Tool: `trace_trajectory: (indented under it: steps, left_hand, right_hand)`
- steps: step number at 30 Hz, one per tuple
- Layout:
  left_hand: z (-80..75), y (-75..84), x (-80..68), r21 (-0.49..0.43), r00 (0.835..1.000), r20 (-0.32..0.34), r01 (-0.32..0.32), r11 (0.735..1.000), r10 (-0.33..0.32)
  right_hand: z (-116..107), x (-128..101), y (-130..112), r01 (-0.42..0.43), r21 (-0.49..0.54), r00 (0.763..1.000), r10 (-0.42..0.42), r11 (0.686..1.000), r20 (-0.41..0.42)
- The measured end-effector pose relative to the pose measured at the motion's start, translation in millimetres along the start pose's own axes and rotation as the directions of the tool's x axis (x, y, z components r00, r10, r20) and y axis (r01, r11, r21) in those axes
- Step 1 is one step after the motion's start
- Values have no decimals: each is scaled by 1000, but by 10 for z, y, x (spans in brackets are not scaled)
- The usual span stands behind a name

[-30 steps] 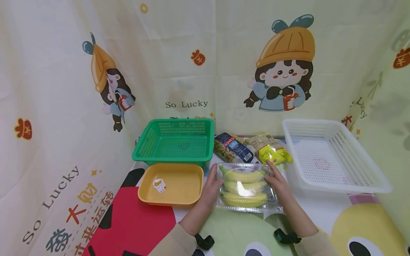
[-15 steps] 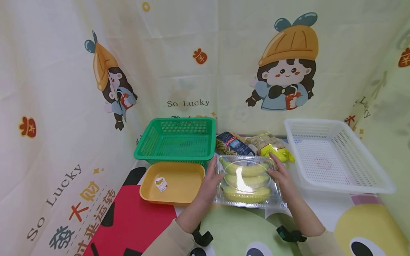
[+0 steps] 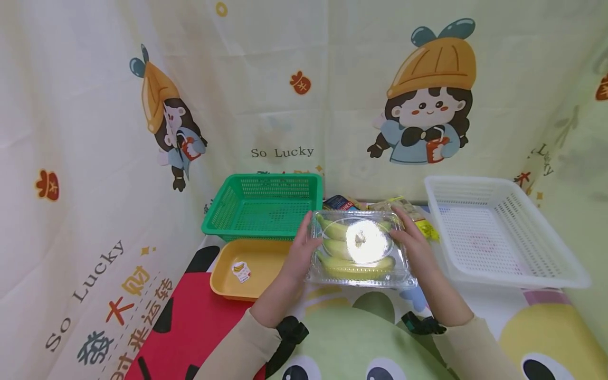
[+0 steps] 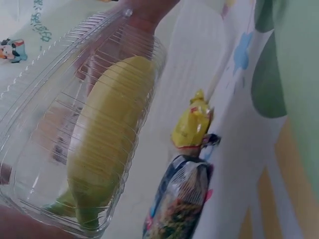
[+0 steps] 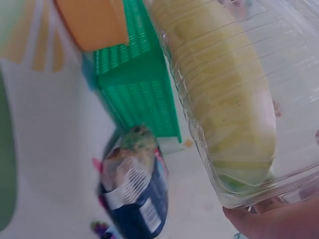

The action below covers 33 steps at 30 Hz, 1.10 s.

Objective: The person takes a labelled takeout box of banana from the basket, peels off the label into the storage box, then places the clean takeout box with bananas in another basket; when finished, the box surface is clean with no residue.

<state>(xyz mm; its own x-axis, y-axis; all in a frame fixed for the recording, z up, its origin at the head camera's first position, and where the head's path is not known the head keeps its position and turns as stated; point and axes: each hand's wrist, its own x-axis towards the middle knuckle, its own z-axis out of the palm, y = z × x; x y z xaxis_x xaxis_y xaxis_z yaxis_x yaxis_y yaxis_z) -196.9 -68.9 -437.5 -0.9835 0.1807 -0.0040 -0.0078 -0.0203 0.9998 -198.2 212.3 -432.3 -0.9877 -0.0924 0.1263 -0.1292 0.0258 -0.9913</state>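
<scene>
A clear plastic clamshell box (image 3: 366, 243) is held up over the table in the head view, with several yellow bananas (image 3: 353, 269) inside. My left hand (image 3: 298, 253) grips its left side, thumb at the lid's edge. On the opposite side, my right hand (image 3: 414, 247) holds the box in the same way. Bright glare on the lid hides part of the fruit. Through the ribbed wall, one banana (image 4: 109, 129) shows closely in the left wrist view. The right wrist view shows fingers (image 5: 279, 221) at a lower corner of the box.
Behind the box are a dark pasta bag (image 3: 339, 203) and a yellow bag (image 3: 427, 228), both partly covered. A green basket (image 3: 266, 227) stands at back left, with a yellow-orange tray (image 3: 266, 264) carrying a banana sticker before it. At right is a white basket (image 3: 503, 253).
Both hands have raised the box of bananas and carried it away from me and slightly left. It now covers more of the two bags and the tray's right end is hidden.
</scene>
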Motion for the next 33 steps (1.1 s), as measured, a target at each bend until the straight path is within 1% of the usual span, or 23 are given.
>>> trace_trajectory:
  steps: [2,4,6,8,10,12,14,17,18,21,23,25,28,30,33]
  left_hand:
    - [-50,39,32,-6,1000,-23,19,1000,-19]
    - [-104,76,76,-18,999,-44,14,1000,-15]
    - [-165,115,123,-34,998,-60,17,999,-19]
    - [-225,174,165,-50,997,-74,19,999,-23]
    - [-294,236,203,-48,996,-89,18,999,-23]
    - [-370,299,236,-41,994,-105,13,999,-18]
    - [-457,356,268,-44,992,-121,13,999,-19]
    - [-596,419,318,-88,991,-129,12,996,-23]
    - [-641,436,336,-117,991,-129,11,993,-26]
    - [-763,469,386,-177,990,-138,7,984,-32]
    - [-832,483,412,-195,990,-141,2,981,-30]
    - [-892,485,434,-187,988,-148,7,982,-35]
    - [-974,477,475,-175,985,-169,5,985,-35]
    - [-1030,464,508,-160,979,-201,3,987,-35]
    - [-1124,452,562,-142,967,-253,2,990,-38]
  right_hand:
    - [36,57,-50,-16,-7,1000,16,1000,5]
    - [72,117,-94,-35,-23,999,35,999,8]
    - [108,174,-143,-62,-68,998,62,996,1]
    - [145,241,-204,-99,-92,995,99,991,-3]
    - [177,315,-251,-116,-125,993,116,985,-7]
    - [203,387,-288,-138,-133,990,138,981,-7]
    - [223,451,-301,-136,-136,991,137,981,-2]
    - [271,532,-334,-163,-152,986,166,975,6]
    - [293,557,-345,-169,-159,985,174,973,16]
    - [374,631,-382,-182,-183,980,193,966,47]
    - [428,683,-386,-181,-165,977,197,970,87]
    - [486,727,-383,-179,-161,974,198,971,111]
    - [565,795,-360,-182,-181,971,206,966,123]
    - [622,840,-347,-182,-204,972,207,962,112]
    - [712,903,-342,-174,-187,974,196,967,109]
